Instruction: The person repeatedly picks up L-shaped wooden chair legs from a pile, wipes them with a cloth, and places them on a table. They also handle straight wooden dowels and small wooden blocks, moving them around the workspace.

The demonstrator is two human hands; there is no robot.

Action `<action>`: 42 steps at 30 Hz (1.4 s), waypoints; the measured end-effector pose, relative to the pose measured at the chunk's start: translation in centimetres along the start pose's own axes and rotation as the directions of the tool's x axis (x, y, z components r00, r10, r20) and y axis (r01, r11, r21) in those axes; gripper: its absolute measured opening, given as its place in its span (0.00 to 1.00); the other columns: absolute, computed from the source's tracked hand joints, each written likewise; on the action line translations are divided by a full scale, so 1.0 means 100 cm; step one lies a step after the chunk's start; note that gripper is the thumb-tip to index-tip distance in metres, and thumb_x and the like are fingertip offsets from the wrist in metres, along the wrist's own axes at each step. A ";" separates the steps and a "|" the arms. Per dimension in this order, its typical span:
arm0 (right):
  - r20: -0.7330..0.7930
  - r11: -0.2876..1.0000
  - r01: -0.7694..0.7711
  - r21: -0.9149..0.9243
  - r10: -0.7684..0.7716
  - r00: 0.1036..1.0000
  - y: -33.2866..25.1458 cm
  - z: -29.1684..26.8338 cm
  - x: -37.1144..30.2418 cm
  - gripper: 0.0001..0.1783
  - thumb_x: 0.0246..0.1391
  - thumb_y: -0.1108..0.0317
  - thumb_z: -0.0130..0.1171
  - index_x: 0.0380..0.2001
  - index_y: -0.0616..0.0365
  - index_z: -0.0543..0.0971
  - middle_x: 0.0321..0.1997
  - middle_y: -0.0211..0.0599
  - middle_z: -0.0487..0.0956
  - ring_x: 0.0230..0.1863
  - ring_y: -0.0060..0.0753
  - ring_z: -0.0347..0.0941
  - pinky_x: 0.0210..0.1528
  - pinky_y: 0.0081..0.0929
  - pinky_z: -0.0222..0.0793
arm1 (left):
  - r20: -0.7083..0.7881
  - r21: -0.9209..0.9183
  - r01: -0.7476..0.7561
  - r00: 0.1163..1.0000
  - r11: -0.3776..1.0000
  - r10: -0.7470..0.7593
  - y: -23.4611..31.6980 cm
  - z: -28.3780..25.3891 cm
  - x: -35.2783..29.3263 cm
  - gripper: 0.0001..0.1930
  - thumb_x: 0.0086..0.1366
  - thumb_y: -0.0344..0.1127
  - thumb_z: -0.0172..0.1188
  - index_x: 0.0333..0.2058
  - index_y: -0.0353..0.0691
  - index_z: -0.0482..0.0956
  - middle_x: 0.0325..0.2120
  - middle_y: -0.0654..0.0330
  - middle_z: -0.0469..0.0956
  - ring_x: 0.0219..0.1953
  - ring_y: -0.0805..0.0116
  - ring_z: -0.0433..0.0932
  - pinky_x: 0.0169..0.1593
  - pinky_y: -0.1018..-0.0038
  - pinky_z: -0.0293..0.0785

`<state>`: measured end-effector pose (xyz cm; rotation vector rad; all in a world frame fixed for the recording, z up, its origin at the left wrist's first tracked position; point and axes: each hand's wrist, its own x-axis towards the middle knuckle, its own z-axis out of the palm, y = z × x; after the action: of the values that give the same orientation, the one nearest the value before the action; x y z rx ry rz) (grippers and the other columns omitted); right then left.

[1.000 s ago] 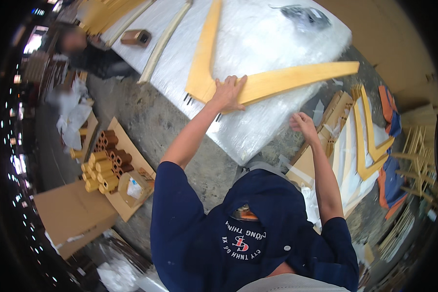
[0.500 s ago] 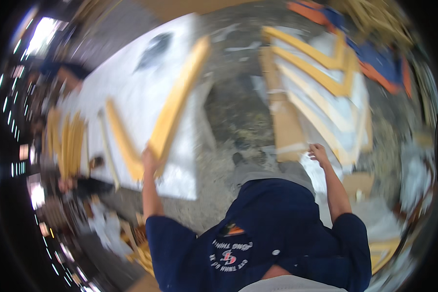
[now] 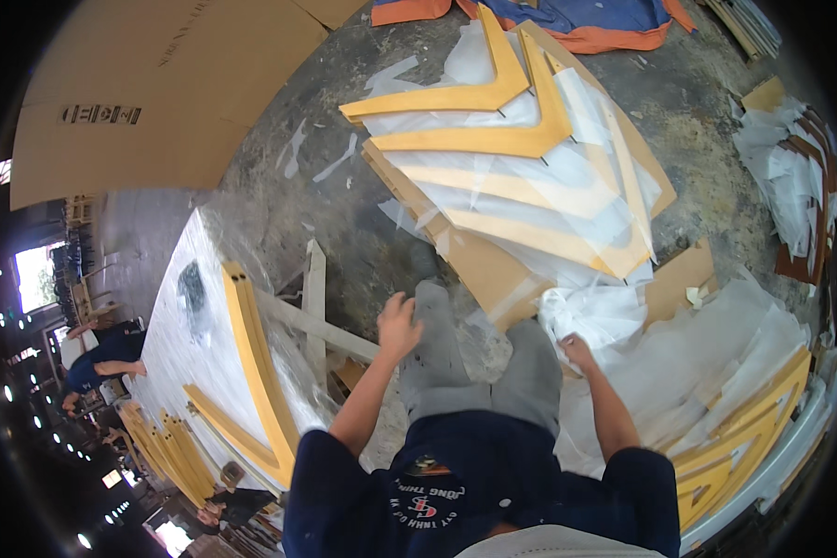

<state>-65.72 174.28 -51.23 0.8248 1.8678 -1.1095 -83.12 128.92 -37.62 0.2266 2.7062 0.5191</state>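
My left hand (image 3: 399, 325) hangs over my left knee with its fingers apart and holds nothing. By my right knee, my right hand (image 3: 577, 350) is closed at the lower edge of a bunched white foam sheet (image 3: 593, 318). Ahead on the right lies a stack of V-shaped yellow wooden frames (image 3: 521, 139), with white foam sheets between them and cardboard (image 3: 479, 274) underneath. To my left, another V-shaped wooden frame (image 3: 268, 358) rests on a table covered in clear film (image 3: 179, 321).
A big cardboard sheet (image 3: 158, 84) stands at the far left. Further frames (image 3: 749, 437) lie under foam at lower right. Blue and orange tarp (image 3: 595, 26) lies at the back. A grey crossed stand (image 3: 314, 298) is beside the table. People (image 3: 107, 358) work at far left.
My left hand has let go of the wooden frame on the table and moved right, over my knee. My body has turned right toward the stack. The right hand has moved to the foam.
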 end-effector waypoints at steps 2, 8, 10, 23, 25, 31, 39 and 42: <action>0.061 0.989 0.054 -0.138 -0.046 0.997 -0.002 0.048 0.014 0.36 0.47 0.45 0.65 0.51 0.62 0.73 0.47 0.55 0.78 0.51 0.53 0.75 0.55 0.44 0.70 | 0.196 0.128 -0.129 0.975 0.983 0.103 -0.014 0.040 0.093 0.33 0.53 0.36 0.66 0.59 0.40 0.67 0.59 0.46 0.65 0.62 0.46 0.63 0.59 0.42 0.62; 0.074 0.906 -0.304 -0.295 0.338 0.938 -0.075 0.158 0.010 0.59 0.39 0.42 0.71 0.70 0.42 0.51 0.69 0.74 0.49 0.68 0.73 0.53 0.65 0.52 0.59 | 0.376 0.619 -0.423 0.899 0.662 0.223 -0.073 0.149 0.405 0.38 0.61 0.42 0.57 0.68 0.41 0.54 0.69 0.48 0.53 0.71 0.50 0.52 0.63 0.33 0.53; 0.075 0.900 -0.352 -0.258 0.382 0.921 -0.080 0.170 0.024 0.59 0.37 0.43 0.72 0.70 0.36 0.51 0.69 0.76 0.47 0.67 0.75 0.52 0.64 0.54 0.59 | 0.158 0.669 -0.327 0.940 0.668 0.301 -0.091 0.156 0.489 0.34 0.62 0.40 0.55 0.67 0.43 0.60 0.67 0.48 0.59 0.68 0.51 0.58 0.59 0.34 0.60; -0.049 0.858 -0.504 -0.101 0.501 0.864 -0.111 0.208 0.032 0.57 0.36 0.42 0.73 0.69 0.33 0.55 0.67 0.71 0.52 0.66 0.72 0.53 0.62 0.55 0.63 | 0.370 0.481 -0.478 0.871 0.735 0.324 -0.064 0.166 0.643 0.45 0.42 0.40 0.76 0.57 0.38 0.61 0.50 0.54 0.68 0.54 0.53 0.70 0.51 0.47 0.70; -0.071 0.855 -0.504 -0.119 0.499 0.864 -0.114 0.204 0.025 0.56 0.36 0.43 0.73 0.68 0.32 0.56 0.67 0.68 0.53 0.66 0.71 0.54 0.61 0.54 0.63 | 0.442 0.442 -0.514 0.838 0.735 0.320 -0.044 0.146 0.629 0.45 0.41 0.41 0.76 0.56 0.36 0.61 0.49 0.53 0.69 0.54 0.51 0.71 0.51 0.49 0.71; -0.238 0.913 -0.407 -0.021 0.391 0.889 -0.108 0.170 0.022 0.53 0.36 0.48 0.73 0.66 0.45 0.61 0.66 0.64 0.56 0.64 0.65 0.57 0.58 0.52 0.66 | 0.367 0.295 -0.643 0.759 0.707 0.538 0.070 0.032 0.568 0.42 0.39 0.48 0.72 0.52 0.31 0.67 0.43 0.45 0.74 0.47 0.46 0.75 0.50 0.55 0.73; -0.597 0.716 0.549 -0.432 -0.683 0.421 -0.310 -0.026 -0.072 0.51 0.39 0.48 0.72 0.65 0.52 0.63 0.65 0.56 0.60 0.66 0.59 0.57 0.62 0.61 0.53 | 0.504 0.305 -0.692 0.701 0.655 0.505 0.175 -0.164 0.349 0.39 0.42 0.55 0.71 0.45 0.27 0.72 0.40 0.39 0.79 0.43 0.43 0.79 0.48 0.56 0.76; -0.377 0.480 0.605 -0.635 -0.876 0.300 -0.369 -0.044 -0.113 0.52 0.41 0.48 0.70 0.67 0.53 0.60 0.65 0.55 0.61 0.67 0.59 0.57 0.65 0.61 0.50 | 0.597 0.375 -0.677 0.699 0.633 0.394 0.239 -0.250 0.238 0.39 0.43 0.55 0.70 0.46 0.28 0.71 0.41 0.39 0.78 0.45 0.44 0.79 0.48 0.57 0.76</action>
<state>-92.26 161.89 -25.78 -0.0451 3.2040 -0.9208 -112.62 148.06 -14.74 1.2284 2.1768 -0.2312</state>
